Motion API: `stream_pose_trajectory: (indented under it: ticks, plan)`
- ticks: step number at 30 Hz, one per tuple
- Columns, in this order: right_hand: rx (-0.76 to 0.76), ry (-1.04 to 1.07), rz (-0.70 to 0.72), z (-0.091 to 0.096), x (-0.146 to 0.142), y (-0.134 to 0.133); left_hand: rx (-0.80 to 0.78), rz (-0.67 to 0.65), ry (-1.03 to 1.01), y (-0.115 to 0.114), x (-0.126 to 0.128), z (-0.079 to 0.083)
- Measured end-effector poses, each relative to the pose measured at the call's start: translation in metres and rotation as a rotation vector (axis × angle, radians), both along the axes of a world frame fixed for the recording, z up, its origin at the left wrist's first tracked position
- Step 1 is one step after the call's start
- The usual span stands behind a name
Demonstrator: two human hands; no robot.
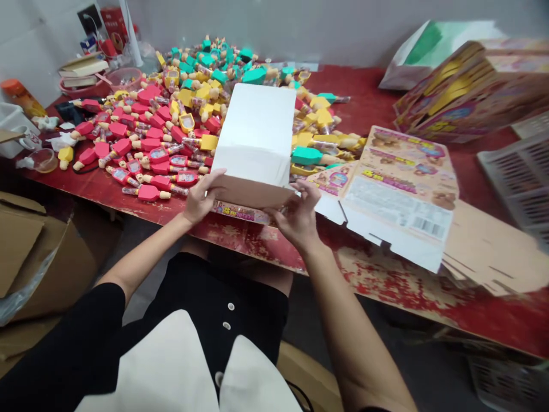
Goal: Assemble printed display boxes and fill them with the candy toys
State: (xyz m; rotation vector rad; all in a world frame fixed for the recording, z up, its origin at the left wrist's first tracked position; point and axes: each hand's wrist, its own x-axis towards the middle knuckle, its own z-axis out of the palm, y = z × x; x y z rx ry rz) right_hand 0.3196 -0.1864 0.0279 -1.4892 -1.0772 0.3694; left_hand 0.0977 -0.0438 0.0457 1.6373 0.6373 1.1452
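My left hand (pixel 205 196) and my right hand (pixel 298 214) grip the lower end of a white cardboard carton (pixel 255 134), one on each side. The carton is held up over the table's near edge, and its tan flap (pixel 253 191) faces me. Just beyond it lies a large heap of plastic-tube candy toys (pixel 150 134) with red, yellow and teal tops. To the right of my right hand lies a flat printed carton blank (pixel 398 183), and its white edge comes close to my fingers.
The worn red table (pixel 343 86) runs across the view. A stack of printed cartons (pixel 472 91) sits at the right rear, beside a white plastic crate (pixel 523 177). An open cardboard box (pixel 43 257) stands on the floor at left, and books (pixel 83 71) lie at the far left.
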Motion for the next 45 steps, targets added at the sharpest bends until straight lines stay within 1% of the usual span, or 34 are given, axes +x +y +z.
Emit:
stream_pose_trajectory:
  ticks: [2, 3, 5, 7, 8, 10, 13, 14, 16, 18, 20, 21, 23, 26, 28, 30, 32, 34, 37, 39, 42, 44, 45]
  plan:
    - [0.016, -0.094, 0.055, -0.009, 0.005, -0.017, -0.026, 0.019, -0.005, -0.012, -0.008, -0.012]
    - [0.027, -0.136, 0.053, -0.012, 0.007, -0.024, -0.031, 0.025, -0.008, -0.016, -0.011, -0.016]
    - [0.053, -0.216, -0.014, -0.017, 0.01, -0.036, -0.016, 0.031, 0.0, -0.023, -0.015, -0.023]
    - [0.082, -0.299, -0.089, -0.022, 0.009, -0.045, 0.062, 0.027, 0.022, -0.027, -0.018, -0.03]
    - [0.102, -0.344, -0.106, -0.025, 0.007, -0.049, 0.135, 0.026, 0.023, -0.027, -0.018, -0.034]
    - [0.18, -0.434, -0.122, -0.029, 0.0, -0.057, 0.336, 0.024, -0.019, -0.027, -0.019, -0.039]
    - [0.282, -0.534, -0.091, -0.03, -0.012, -0.069, 0.622, 0.03, -0.111, -0.03, -0.021, -0.038]
    - [0.295, -0.548, -0.089, -0.029, -0.016, -0.073, 0.692, 0.025, -0.117, -0.035, -0.022, -0.037]
    - [0.315, -0.56, -0.123, -0.031, -0.022, -0.082, 0.78, 0.023, -0.082, -0.049, -0.026, -0.035]
    - [0.354, -0.6, -0.172, -0.036, -0.026, -0.09, 0.784, 0.067, -0.044, -0.069, -0.03, -0.038]
    - [0.376, -0.682, -0.183, -0.043, -0.029, -0.097, 0.749, 0.134, -0.057, -0.086, -0.032, -0.047]
    - [0.376, -0.723, -0.175, -0.046, -0.03, -0.099, 0.735, 0.157, -0.079, -0.091, -0.031, -0.052]
    - [0.384, -0.766, -0.182, -0.051, -0.03, -0.099, 0.761, 0.172, -0.122, -0.092, -0.025, -0.062]
    - [0.408, -0.762, -0.266, -0.054, -0.028, -0.095, 0.852, 0.184, -0.149, -0.08, -0.016, -0.071]
    - [0.353, -0.807, -0.275, -0.054, -0.027, -0.098, 0.85, 0.17, -0.133, -0.075, -0.018, -0.074]
    - [0.248, -0.854, -0.208, -0.054, -0.028, -0.111, 0.769, 0.115, -0.087, -0.08, -0.027, -0.079]
    - [0.139, -0.879, -0.121, -0.055, -0.033, -0.13, 0.711, 0.052, -0.058, -0.091, -0.041, -0.084]
    - [0.047, -0.901, -0.045, -0.054, -0.04, -0.149, 0.734, 0.016, -0.06, -0.103, -0.053, -0.089]
    - [-0.068, -0.889, 0.062, -0.049, -0.05, -0.166, 0.801, 0.032, -0.041, -0.112, -0.062, -0.095]
    - [-0.102, -0.893, 0.111, -0.043, -0.054, -0.167, 0.824, 0.044, -0.023, -0.113, -0.063, -0.096]
    - [-0.143, -0.903, 0.122, -0.025, -0.053, -0.161, 0.876, 0.026, -0.018, -0.109, -0.062, -0.091]
    - [-0.251, -0.832, 0.17, -0.009, -0.047, -0.154, 0.896, -0.002, 0.012, -0.105, -0.064, -0.084]
    - [-0.323, -0.788, 0.221, -0.002, -0.043, -0.152, 0.896, -0.029, 0.04, -0.102, -0.065, -0.079]
